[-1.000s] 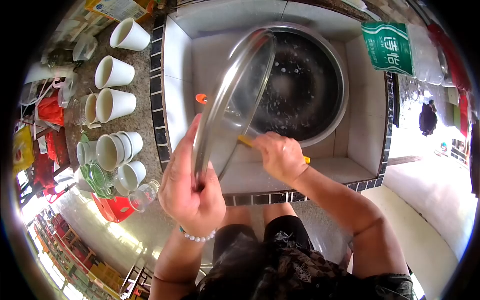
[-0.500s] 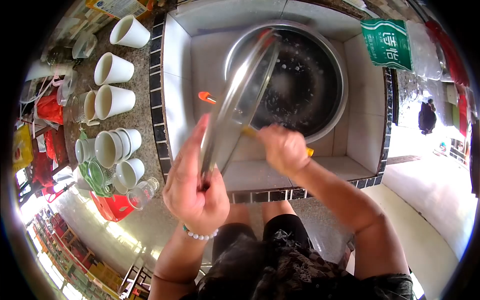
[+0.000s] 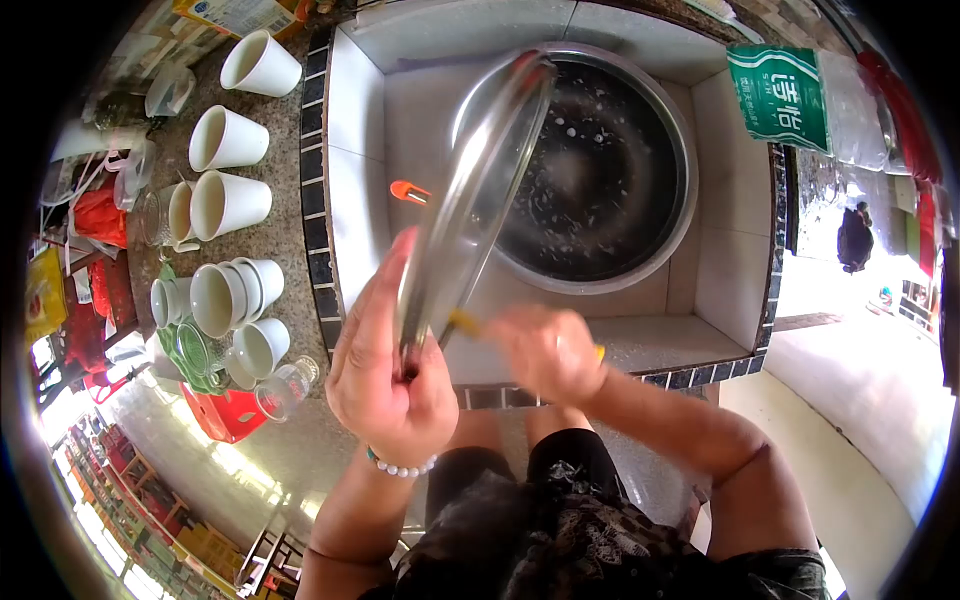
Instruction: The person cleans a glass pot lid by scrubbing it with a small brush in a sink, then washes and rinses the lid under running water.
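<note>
A round glass lid with a shiny metal rim (image 3: pixel 470 190) stands tilted on edge, its lower part gripped between the thumb and fingers of my left hand (image 3: pixel 390 370). My right hand (image 3: pixel 552 352) is closed around a yellow-handled tool (image 3: pixel 463 322), close to the lid's right face near its lower end. Motion smears this hand, and the tool's working end cannot be made out. Behind the lid a large metal basin (image 3: pixel 682 215) holds dark water with white flecks floating in it. An orange handle tip (image 3: pixel 408 191) sticks out left of the lid; the rest is hidden.
The basin sits in a tiled sink (image 3: pixel 735 270) edged with black tiles. On the left counter stand several white cups (image 3: pixel 230 205), a glass (image 3: pixel 287 387) and a green rack (image 3: pixel 195 355). A green-labelled plastic bag (image 3: pixel 785 97) lies at the right rim.
My right hand has moved down and left with the yellow-handled tool, along the lid towards its lower end. My left hand and the lid have stayed almost in place.
</note>
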`<state>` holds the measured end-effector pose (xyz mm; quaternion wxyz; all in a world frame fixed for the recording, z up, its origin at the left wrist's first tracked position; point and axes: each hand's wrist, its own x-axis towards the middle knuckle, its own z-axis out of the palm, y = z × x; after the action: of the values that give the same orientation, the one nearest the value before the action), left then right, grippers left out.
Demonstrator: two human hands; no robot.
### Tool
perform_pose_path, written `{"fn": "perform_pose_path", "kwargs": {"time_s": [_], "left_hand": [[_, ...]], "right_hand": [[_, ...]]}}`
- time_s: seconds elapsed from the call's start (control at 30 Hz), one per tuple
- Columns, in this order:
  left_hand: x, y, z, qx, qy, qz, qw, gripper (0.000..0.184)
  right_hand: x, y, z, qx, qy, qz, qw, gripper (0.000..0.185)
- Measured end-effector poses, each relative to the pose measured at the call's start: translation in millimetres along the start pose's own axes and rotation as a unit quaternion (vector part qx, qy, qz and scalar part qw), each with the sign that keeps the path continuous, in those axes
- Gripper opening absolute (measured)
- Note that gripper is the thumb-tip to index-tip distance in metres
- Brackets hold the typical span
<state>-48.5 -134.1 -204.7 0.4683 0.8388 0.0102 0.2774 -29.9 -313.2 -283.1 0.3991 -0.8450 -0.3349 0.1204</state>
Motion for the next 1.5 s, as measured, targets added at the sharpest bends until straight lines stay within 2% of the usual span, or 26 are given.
{"fn": "perform_pose_path", "kwargs": {"time_s": [0.1,0.13,0.23,0.3,0.4,0.47,0.53,0.63,0.7,0.77,0.8,0.83,0.9,0.97,1.0,1.1,1.13,1.23,1.27,1.33,1.37,1.4,1.43,1.5], "left_hand": [[1.2,0.1,-0.1,-0.001,0.001,-0.011,1.0,0.059],[4.7,-4.0,0.8,0.021,-0.005,0.028,0.999,0.059],[6.1,-5.4,0.9,0.012,-0.017,0.043,0.999,0.057],[2.1,-0.5,0.5,-0.02,-0.006,-0.001,1.0,0.056],[4.2,1.9,0.9,0.004,-0.018,0.013,1.0,0.055],[9.2,1.1,0.1,0.033,-0.034,0.049,0.998,0.055],[7.7,-0.9,-0.1,0.018,-0.028,0.026,0.999,0.055],[3.0,3.3,-0.9,-0.014,-0.041,-0.018,0.999,0.056],[0.9,6.7,-3.5,-0.042,-0.085,-0.037,0.995,0.056],[2.8,10.7,-4.8,-0.025,-0.08,-0.055,0.995,0.056],[3.5,11.0,-4.3,-0.018,-0.077,-0.064,0.995,0.056],[3.1,9.6,-4.7,-0.023,-0.082,-0.058,0.995,0.055],[-1.0,7.9,-7.7,-0.03,-0.093,-0.05,0.994,0.054],[-1.2,7.5,-4.7,-0.023,-0.106,-0.011,0.994,0.054],[0.7,6.7,-2.1,-0.02,-0.109,0.011,0.994,0.054],[2.4,5.1,3.8,0.008,-0.041,0.013,0.999,0.061],[2.6,3.3,4.8,0.011,-0.027,0.021,0.999,0.06],[-7.3,3.1,6.3,-0.037,-0.004,-0.024,0.999,0.054],[-8.5,1.6,7.1,-0.04,0.0,-0.021,0.999,0.052],[-9.1,-4.3,8.3,-0.004,0.001,0.027,1.0,0.05],[-9.1,-3.2,6.2,-0.003,-0.014,0.022,1.0,0.05],[-7.9,-1.7,3.9,-0.003,-0.025,0.018,1.0,0.049],[-8.3,-0.7,2.4,-0.001,-0.036,0.013,0.999,0.048],[-14.6,1.2,5.5,-0.008,-0.023,-0.003,1.0,0.047]], "right_hand": [[29.9,45.7,-7.5,-0.152,0.015,0.154,0.976,0.022],[32.6,39.7,-7.7,-0.147,0.027,0.157,0.976,0.02],[3.7,0.0,10.1,-0.022,0.067,-0.003,0.997,0.015],[6.6,14.6,11.0,-0.074,0.024,0.059,0.995,0.017],[31.4,37.7,-7.9,-0.121,-0.015,0.18,0.976,0.021],[21.3,28.4,3.0,-0.113,-0.008,0.078,0.99,0.019],[8.5,14.6,2.6,-0.059,0.015,0.009,0.998,0.017],[29.2,54.5,-13.3,-0.187,-0.013,0.12,0.975,0.016],[51.7,65.3,-29.9,-0.22,0.024,0.136,0.966,0.017],[36.6,45.8,-17.0,-0.184,-0.038,0.144,0.971,0.018],[16.0,42.0,2.6,-0.212,-0.045,0.072,0.974,0.017],[8.4,28.5,1.6,-0.138,-0.03,0.052,0.989,0.016],[15.8,38.8,-5.6,-0.214,-0.016,0.038,0.976,0.022],[41.5,64.2,-20.6,-0.198,0.071,0.105,0.972,0.022],[44.8,58.5,-21.2,-0.199,0.07,0.118,0.97,0.021],[7.0,26.3,4.9,-0.079,0.024,0.035,0.996,0.017],[3.3,8.8,-1.9,-0.045,-0.019,0.056,0.997,0.019],[22.1,38.0,-12.2,-0.126,-0.054,0.173,0.975,0.02],[27.9,47.3,-12.3,-0.138,0.023,0.18,0.974,0.03],[16.6,26.2,-5.4,-0.073,-0.007,0.105,0.992,0.031],[5.1,9.3,-1.6,-0.041,-0.024,0.071,0.996,0.031],[-2.4,-7.6,-3.0,0.065,0.007,0.041,0.997,0.031],[-2.6,-17.6,-3.6,0.08,-0.004,0.084,0.993,0.03],[4.6,-0.6,-0.2,-0.045,-0.113,0.155,0.98,0.031]]}}
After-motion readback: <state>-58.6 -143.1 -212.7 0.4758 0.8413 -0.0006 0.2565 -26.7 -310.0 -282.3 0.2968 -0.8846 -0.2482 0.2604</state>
